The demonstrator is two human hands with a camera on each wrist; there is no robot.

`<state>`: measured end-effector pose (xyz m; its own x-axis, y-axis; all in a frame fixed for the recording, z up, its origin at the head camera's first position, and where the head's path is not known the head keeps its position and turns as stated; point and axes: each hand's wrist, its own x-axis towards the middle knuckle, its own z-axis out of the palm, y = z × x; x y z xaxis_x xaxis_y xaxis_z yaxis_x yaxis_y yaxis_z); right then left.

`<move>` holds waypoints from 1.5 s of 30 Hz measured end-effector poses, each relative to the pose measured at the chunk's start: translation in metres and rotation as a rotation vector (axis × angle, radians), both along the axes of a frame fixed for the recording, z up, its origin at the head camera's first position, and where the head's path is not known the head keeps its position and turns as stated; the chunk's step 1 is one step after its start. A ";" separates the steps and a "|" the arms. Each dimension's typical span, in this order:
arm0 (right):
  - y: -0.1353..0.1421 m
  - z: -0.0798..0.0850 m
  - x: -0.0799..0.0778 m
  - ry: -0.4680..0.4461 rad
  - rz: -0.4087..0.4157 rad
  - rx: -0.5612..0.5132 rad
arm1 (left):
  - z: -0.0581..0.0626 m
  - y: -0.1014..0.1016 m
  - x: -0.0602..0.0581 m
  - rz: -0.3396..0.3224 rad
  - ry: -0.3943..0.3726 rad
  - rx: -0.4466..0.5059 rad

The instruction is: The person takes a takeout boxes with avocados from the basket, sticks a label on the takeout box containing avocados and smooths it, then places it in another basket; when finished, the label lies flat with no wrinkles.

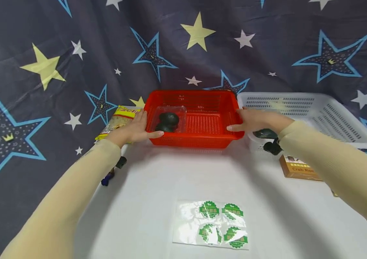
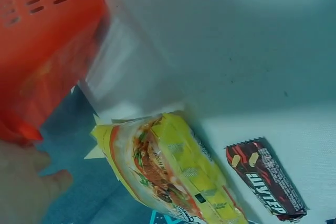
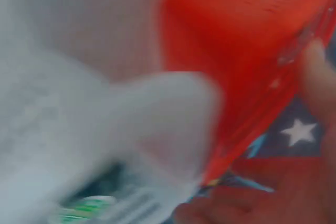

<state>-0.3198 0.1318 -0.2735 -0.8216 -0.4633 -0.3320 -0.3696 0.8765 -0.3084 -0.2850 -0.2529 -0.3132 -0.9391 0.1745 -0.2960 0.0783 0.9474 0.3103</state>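
red basket [image 1: 196,140] seems light, stiff; best held at nine and three o'clock, where left hand [image 1: 135,129] and right hand [image 1: 259,120] spread.

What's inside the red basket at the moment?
In the red basket, a clear plastic container sits toward the left end, holding two dark, rounded items. The basket's front wall hides the near strip of its floor, so anything lying there cannot be seen.

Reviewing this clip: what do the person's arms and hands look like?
Both arms wear plain, long cream sleeves: the left sleeve and right sleeve reach the wrists. The left hand and right hand are bare, without gloves. A small black object shows by each cuff; no cables are visible.
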 end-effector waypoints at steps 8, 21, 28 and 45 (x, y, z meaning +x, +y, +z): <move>-0.112 0.014 -0.017 -0.292 0.008 -0.071 | 0.003 0.001 -0.005 -0.003 0.009 -0.037; -0.165 0.002 -0.032 -0.661 -0.246 -0.382 | 0.002 0.001 -0.002 0.010 -0.015 -0.048; -0.176 0.009 -0.025 -0.512 -0.278 -0.378 | 0.002 0.001 -0.002 0.015 -0.011 -0.039; -0.181 -0.012 -0.019 -0.469 -0.289 -0.547 | 0.002 0.003 0.000 0.013 0.003 -0.054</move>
<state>-0.3389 -0.0489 -0.2854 -0.7650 -0.4497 -0.4610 0.1267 0.5966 -0.7924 -0.2853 -0.2503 -0.3108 -0.9420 0.1458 -0.3023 0.0661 0.9637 0.2587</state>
